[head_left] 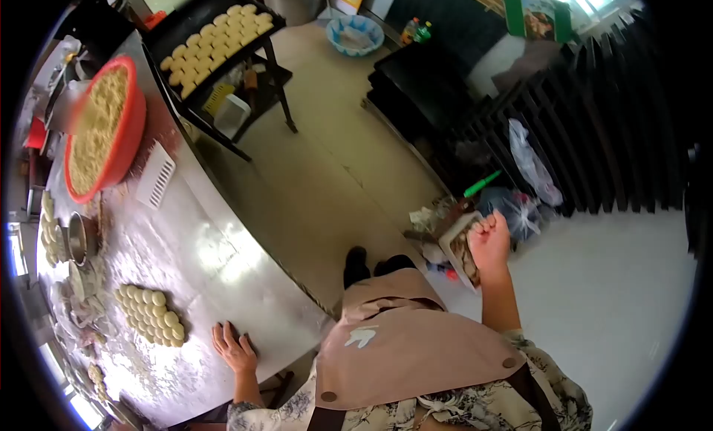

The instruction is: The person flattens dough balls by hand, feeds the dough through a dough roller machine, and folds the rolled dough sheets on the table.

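Observation:
My left hand (234, 347) lies on the metal worktable (223, 297), palm down with the fingers apart, and holds nothing. Close to its left sits a tight group of pale dough balls (151, 314) on the floury surface. My right hand (490, 242) is raised in the air on the right, fingers curled into a fist; nothing shows in it. Below and behind that hand is an open box (462, 249) on the floor side. Farther along the table stands a red basin (135, 126) heaped with a crumbly yellowish mixture, with a white slotted scraper (157, 175) beside it.
A black tray (267, 31) with rows of shaped dough pieces rests on a stand beyond the table. A blue basin (355, 36) is on the floor. Dark stacked trays (594, 126) line the right, near plastic bags (520, 212). A metal bowl (80, 238) stands at the table's left.

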`<state>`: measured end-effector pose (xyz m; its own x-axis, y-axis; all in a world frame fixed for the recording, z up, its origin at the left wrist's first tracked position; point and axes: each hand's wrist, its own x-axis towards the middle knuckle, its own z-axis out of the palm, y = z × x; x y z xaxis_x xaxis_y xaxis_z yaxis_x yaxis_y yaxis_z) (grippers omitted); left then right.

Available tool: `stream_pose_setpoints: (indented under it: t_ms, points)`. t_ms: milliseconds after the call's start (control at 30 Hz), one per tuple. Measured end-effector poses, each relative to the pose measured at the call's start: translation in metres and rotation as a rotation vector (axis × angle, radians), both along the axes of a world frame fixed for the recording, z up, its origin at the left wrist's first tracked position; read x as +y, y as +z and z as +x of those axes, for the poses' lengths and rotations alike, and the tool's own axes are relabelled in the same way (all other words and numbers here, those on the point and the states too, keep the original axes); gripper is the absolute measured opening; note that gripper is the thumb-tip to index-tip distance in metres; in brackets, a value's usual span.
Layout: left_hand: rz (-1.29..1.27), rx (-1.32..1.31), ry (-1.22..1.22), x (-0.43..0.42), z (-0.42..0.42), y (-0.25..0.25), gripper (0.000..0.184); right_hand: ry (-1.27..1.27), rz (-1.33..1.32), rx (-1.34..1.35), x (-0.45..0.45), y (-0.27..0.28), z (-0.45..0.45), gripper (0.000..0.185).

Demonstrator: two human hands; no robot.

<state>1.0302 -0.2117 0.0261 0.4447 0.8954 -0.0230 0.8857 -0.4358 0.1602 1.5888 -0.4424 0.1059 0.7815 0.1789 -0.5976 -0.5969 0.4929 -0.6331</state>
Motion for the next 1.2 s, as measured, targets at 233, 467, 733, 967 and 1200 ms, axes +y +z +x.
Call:
stream_pose_setpoints:
  t_ms: [233, 467, 733, 967, 1200]
  points:
    - [0.235, -0.435, 0.782, 0.019, 0.138, -0.020, 0.043, 0.091, -0.057, 0.032, 0.040, -0.043, 0.138, 0.028]
    - [0.081, -1.307, 1.172, 0.104, 0.379, 0.010, 0.037, 0.283, 0.050, 0.103, 0.211, -0.032, 0.310, 0.034]
    - [0.002, -1.567, 1.420, 0.242, 0.529, 0.087, 0.044, 0.594, -0.009, 0.110, 0.449, 0.001, 0.425, 0.033]
    - [-0.050, -1.931, 1.460, 0.431, 0.615, 0.096, 0.041, 0.655, 0.000, 0.149, 0.599, -0.039, 0.519, 0.035]
    - [-0.074, -2.030, 1.250, 0.620, 0.711, 0.128, 0.038, 0.525, -0.038, 0.128, 0.730, -0.021, 0.627, 0.032]
